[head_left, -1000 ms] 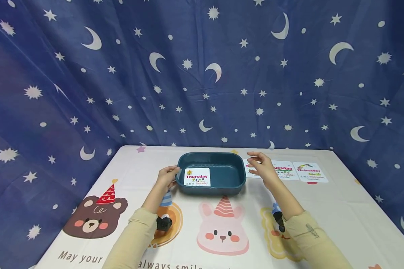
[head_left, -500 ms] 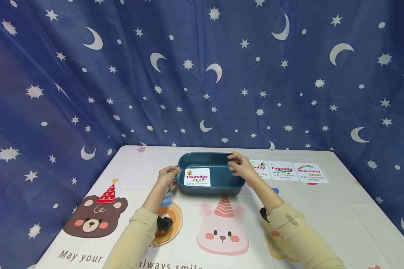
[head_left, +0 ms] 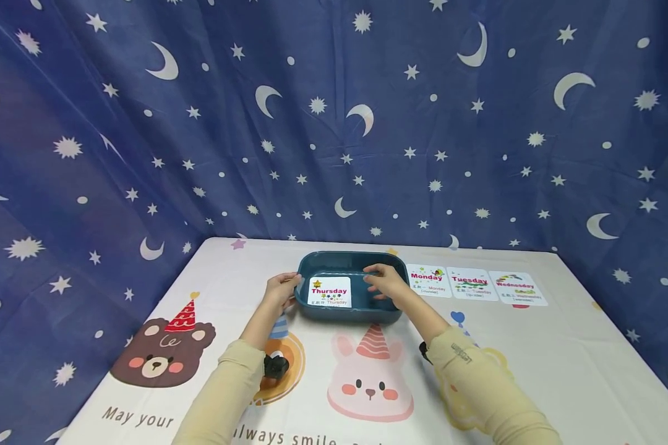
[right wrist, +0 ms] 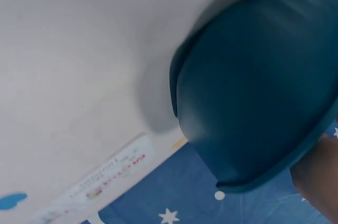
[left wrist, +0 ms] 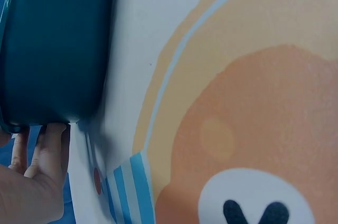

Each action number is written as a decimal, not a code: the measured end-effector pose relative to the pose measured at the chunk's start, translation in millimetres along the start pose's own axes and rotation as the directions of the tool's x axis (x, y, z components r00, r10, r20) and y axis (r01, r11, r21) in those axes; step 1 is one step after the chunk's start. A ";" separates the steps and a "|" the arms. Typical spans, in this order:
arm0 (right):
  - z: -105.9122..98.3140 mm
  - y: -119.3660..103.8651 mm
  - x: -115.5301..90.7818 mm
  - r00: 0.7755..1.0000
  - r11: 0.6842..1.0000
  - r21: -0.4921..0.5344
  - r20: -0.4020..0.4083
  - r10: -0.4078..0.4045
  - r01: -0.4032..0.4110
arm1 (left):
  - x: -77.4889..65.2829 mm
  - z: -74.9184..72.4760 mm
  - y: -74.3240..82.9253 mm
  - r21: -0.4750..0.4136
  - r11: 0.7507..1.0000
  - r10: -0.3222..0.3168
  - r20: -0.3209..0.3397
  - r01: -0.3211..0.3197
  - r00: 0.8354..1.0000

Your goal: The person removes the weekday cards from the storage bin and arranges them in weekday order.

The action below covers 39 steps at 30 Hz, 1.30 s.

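A dark teal rectangular tub (head_left: 362, 316) sits near the far side of the table. My left hand (head_left: 281, 290) grips its left rim; in the left wrist view, the fingers (left wrist: 50, 155) lie against the tub's end wall. Inside the tub, toward the left, lies a white card (head_left: 329, 292) printed "Thursday". My right hand (head_left: 386, 284) reaches over the tub's right rim, fingers loosely bent above the interior and right of the card, holding nothing visible. The right wrist view shows the tub's outer wall (right wrist: 253, 86), which hides those fingertips.
Right of the tub, cards reading Monday (head_left: 429, 281), Tuesday (head_left: 472, 284) and Wednesday (head_left: 518, 288) lie in a row. A white tablecloth (head_left: 579, 371) with cartoon animals covers the table. Behind it hangs a blue curtain (head_left: 289, 191) with moons and stars.
My right hand has moved left, from above the Monday card to inside the tub's outline, uncovering the Monday card. The left hand keeps its grip on the rim. The view has shifted slightly.
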State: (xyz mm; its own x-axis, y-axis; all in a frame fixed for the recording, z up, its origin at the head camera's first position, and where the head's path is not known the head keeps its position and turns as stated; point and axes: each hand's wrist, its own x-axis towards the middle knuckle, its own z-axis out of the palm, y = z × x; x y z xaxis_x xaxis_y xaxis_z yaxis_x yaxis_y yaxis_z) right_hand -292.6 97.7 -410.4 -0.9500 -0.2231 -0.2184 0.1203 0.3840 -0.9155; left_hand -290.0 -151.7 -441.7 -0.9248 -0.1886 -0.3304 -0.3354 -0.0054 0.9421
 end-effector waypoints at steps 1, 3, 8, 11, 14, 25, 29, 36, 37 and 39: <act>0.5 -0.1 0.9 1.000 1.000 0.017 0.012 0.014 -0.014 | 0.2 0.4 1.0 0.000 1.000 0.003 -0.001 -0.003 1.000; 2.0 0.3 2.7 0.999 0.999 0.043 0.039 0.032 -0.034 | 0.6 0.8 2.3 -0.003 1.000 0.011 -0.003 -0.011 1.000; 9.1 5.4 6.8 0.992 0.992 0.082 0.090 0.089 -0.097 | 1.3 -0.1 -0.2 0.001 1.000 0.015 0.001 -0.015 1.000; 15.3 11.9 9.4 0.985 0.987 0.081 0.109 0.131 -0.140 | 0.0 -1.3 -4.7 0.014 1.000 0.007 0.003 -0.007 1.000; 20.6 16.3 12.4 0.979 0.980 0.082 0.116 0.169 -0.179 | -1.6 -2.0 -7.4 0.029 1.000 0.002 0.004 -0.002 1.000; 28.2 8.6 23.0 0.955 0.907 0.300 0.102 0.279 -0.297 | -0.8 1.1 -3.8 0.022 1.000 0.020 -0.007 -0.019 1.000; 33.7 9.0 25.3 0.946 0.892 0.318 0.063 0.317 -0.320 | 1.1 -0.3 -7.1 0.015 1.000 0.017 -0.007 -0.017 1.000; 43.1 30.4 58.7 0.932 0.868 0.364 0.001 0.362 -0.338 | 0.6 0.7 -7.4 0.014 1.000 0.012 -0.010 -0.012 1.000; 43.7 31.1 60.3 0.932 0.869 0.364 -0.006 0.361 -0.335 | 0.6 1.0 -6.8 0.013 1.000 0.015 -0.010 -0.015 1.000; 44.6 27.4 57.0 0.932 0.869 0.371 -0.029 0.362 -0.326 | 0.9 1.7 -5.8 0.009 1.000 0.025 -0.010 -0.025 1.000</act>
State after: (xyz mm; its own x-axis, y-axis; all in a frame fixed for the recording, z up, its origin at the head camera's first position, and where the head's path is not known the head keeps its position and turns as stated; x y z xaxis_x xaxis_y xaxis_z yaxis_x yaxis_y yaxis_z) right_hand -330.7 55.5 -463.0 -0.8499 -0.0429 -0.5252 0.5215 0.0739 -0.8500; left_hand -289.2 -150.2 -447.5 -0.9309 -0.1985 -0.3065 -0.3143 0.0085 0.9493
